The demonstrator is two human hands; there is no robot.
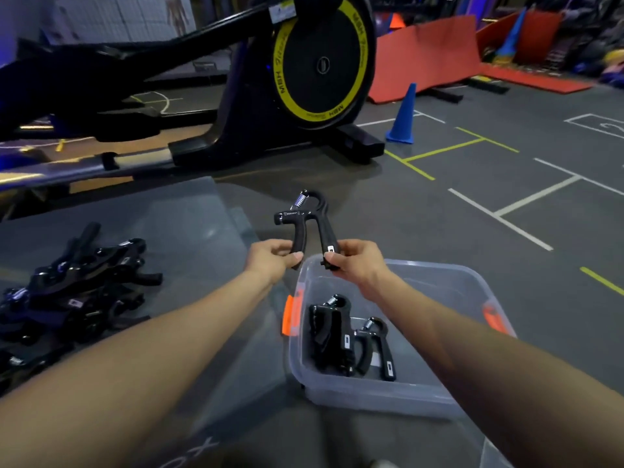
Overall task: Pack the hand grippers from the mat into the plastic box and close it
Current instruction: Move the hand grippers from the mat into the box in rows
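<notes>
One black sprung hand gripper (309, 224), stiff, light: our left hand (270, 257) and right hand (354, 261) pinch its handle ends above clear plastic box (371, 396).

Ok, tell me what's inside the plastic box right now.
Black hand grippers lie in the plastic box, bunched toward its left side; at least two show, the exact count unclear where they overlap. The floor beneath them is covered. No lid is on it.

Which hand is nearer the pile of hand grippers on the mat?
Left. The left hand is just right of the pile; the right hand is farther right, above the plastic box.
</notes>
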